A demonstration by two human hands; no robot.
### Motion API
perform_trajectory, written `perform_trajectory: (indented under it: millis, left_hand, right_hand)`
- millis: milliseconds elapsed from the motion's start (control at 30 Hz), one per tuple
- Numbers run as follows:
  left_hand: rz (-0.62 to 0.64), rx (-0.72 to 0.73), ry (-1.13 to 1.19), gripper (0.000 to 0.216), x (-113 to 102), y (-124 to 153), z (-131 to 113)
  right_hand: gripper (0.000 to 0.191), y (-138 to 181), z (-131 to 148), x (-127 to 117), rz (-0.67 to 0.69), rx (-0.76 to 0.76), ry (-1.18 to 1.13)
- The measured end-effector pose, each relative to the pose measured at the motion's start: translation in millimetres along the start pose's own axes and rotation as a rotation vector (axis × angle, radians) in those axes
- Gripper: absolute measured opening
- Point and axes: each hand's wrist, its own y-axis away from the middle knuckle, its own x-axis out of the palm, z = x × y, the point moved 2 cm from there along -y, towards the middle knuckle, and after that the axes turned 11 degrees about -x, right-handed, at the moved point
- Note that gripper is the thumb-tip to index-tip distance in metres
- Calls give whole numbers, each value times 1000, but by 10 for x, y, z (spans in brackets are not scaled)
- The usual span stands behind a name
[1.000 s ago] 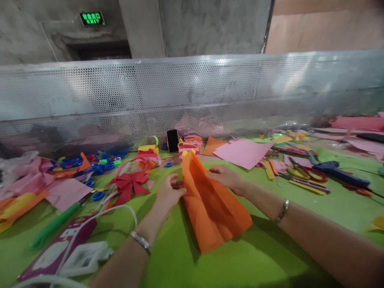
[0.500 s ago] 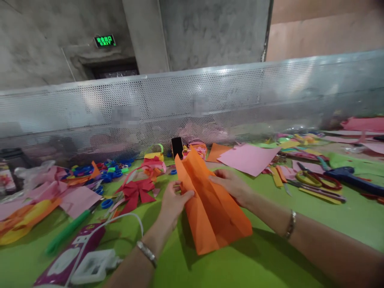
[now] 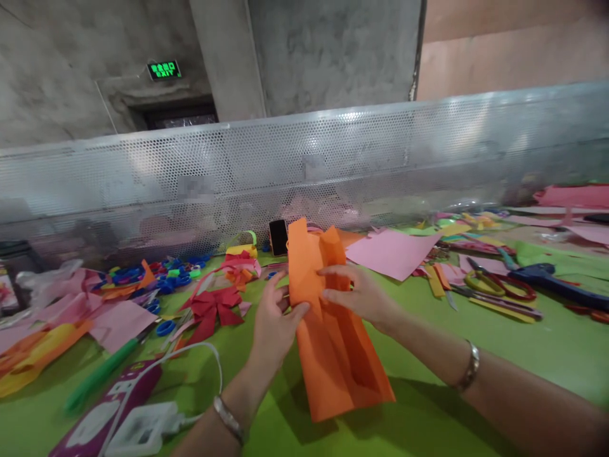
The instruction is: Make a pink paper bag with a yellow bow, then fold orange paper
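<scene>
An orange sheet of paper point(image 3: 328, 355), creased lengthwise into folds, is held up above the green table at the centre. My left hand point(image 3: 276, 320) pinches its left edge, thumb on the near face and fingers behind. On the other side my right hand point(image 3: 359, 295) is closed on the right-hand fold, its fingers lying over the paper; some fingertips are hidden. Left of my left hand lies a red paper bow point(image 3: 216, 311). Behind the orange paper stands a dark-screened phone point(image 3: 278, 237).
Pink paper point(image 3: 392, 251), scissors point(image 3: 490, 279) and a blue-handled tool point(image 3: 556, 279) lie right. To the left are blue rings point(image 3: 165, 327), a green-handled tool point(image 3: 102, 374), a purple power strip point(image 3: 107, 412) and a white charger point(image 3: 143, 430). A perforated metal barrier point(image 3: 266, 165) stands behind.
The orange paper's side folds have come closer together, so it looks narrower. My right hand has shifted slightly left and down with its fold; my left hand still grips the left edge.
</scene>
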Motion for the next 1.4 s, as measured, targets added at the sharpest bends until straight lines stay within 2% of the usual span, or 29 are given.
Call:
perform_trajectory:
  millis: [133,267,600,733,867,1133,1333,1400]
  left_hand:
    - [47,67,-63,66,10,-8,11]
    - [66,102,-116,58,19,-13,22]
    - [-1,135,-129,48,33,27,-8]
    - [-59,108,-115,48,24,28,-6]
    - [-42,103,-82,43,22,10,10]
    - [-74,82,-91,28,7,-21,30]
    - [-96,34,-99,27,2,-6,23]
    - [-77,36,-107,33,7,7,14]
  right_hand:
    - [20,29,-24,74,42,34,-17]
    - [6,38,-10,127,55,-86,28]
    - [10,62,-50,146,-26,-210,190]
    - [11,89,8,131,-89,-349,320]
    - [15,114,91,128,-82,-464,398]
    - [12,98,78,100,-53,-446,431]
    - [13,90,77,99,-18,-426,437]
    - [13,91,84,102,-9,-429,445]
